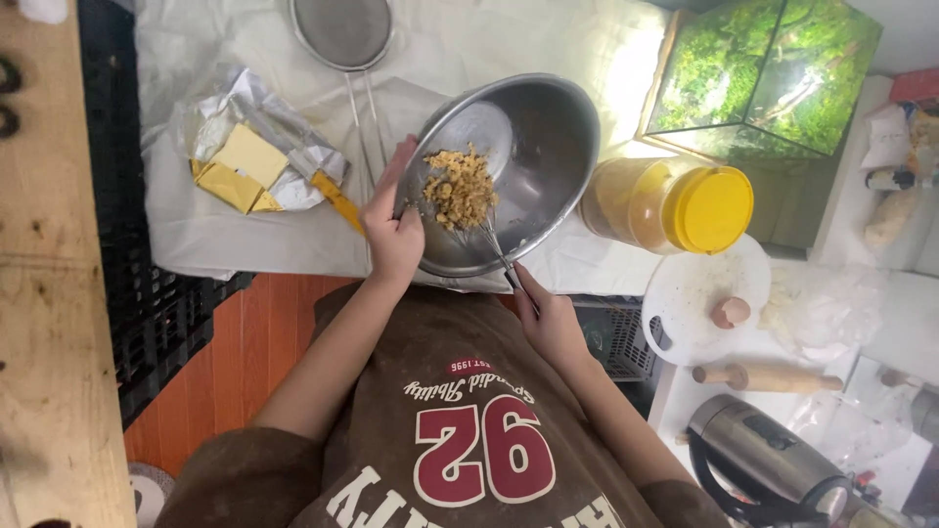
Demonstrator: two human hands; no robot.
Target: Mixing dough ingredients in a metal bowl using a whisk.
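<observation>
Our left hand (393,235) clamps the tilted steel mixing bowl (528,166) by its rim above the table (196,225); our right hand (550,318) pinches what looks like a whisk (486,238). The mixture (460,189) is crumbly clumps, not yet smooth; butter (249,156) sits unwrapped nearby.

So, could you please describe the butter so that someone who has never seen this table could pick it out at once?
Start at the steel bowl tilted by the left hand on the white cloth. Look past that hand to the crumpled silver foil lying open on the cloth. The butter is the pale yellow block on it, the only solid slab there, unlike the crumbly mix in the bowl.
</observation>
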